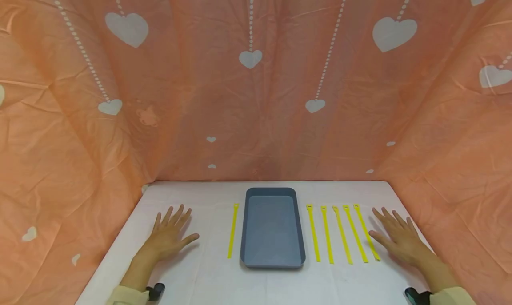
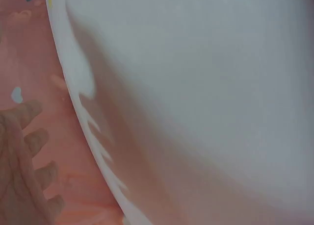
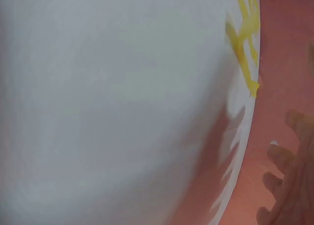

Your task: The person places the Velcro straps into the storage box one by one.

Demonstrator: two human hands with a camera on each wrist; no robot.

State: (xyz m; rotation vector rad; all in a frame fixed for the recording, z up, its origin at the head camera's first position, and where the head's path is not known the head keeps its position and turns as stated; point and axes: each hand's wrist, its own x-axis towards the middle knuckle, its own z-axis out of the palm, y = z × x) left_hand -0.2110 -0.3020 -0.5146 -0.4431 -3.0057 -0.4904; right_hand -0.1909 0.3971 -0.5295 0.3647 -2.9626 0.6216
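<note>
A grey-blue tray [image 1: 245,234] lies in the middle of the white table [image 1: 208,278], with nothing in it. One yellow strap [image 1: 233,229] lies just left of the tray. Several yellow straps [image 1: 340,234] lie side by side to its right, seen blurred as yellow straps [image 3: 244,34] in the right wrist view. My left hand [image 1: 170,231] rests flat on the table, fingers spread, left of the single strap. My right hand [image 1: 396,236] rests flat too, its thumb next to the rightmost strap [image 1: 366,236]. Neither holds anything. Left fingers [image 2: 29,151] and right fingers [image 3: 289,171] show at the wrist views' edges.
Orange cloth with white hearts [image 1: 256,96] hangs behind and at both sides of the table. Bare white table surface lies in front of the tray and between the hands. Dark wrist devices [image 1: 156,290] sit at both cuffs.
</note>
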